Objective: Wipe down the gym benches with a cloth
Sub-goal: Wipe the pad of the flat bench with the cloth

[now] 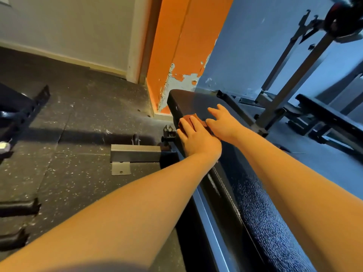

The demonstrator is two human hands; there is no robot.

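Now: your left hand (196, 136), fingers straight, presses the reddish cloth (189, 117) flat onto the gym bench (186, 101); your right hand (223, 122), fingers spread, holding nothing, rests on the bench just beside it.
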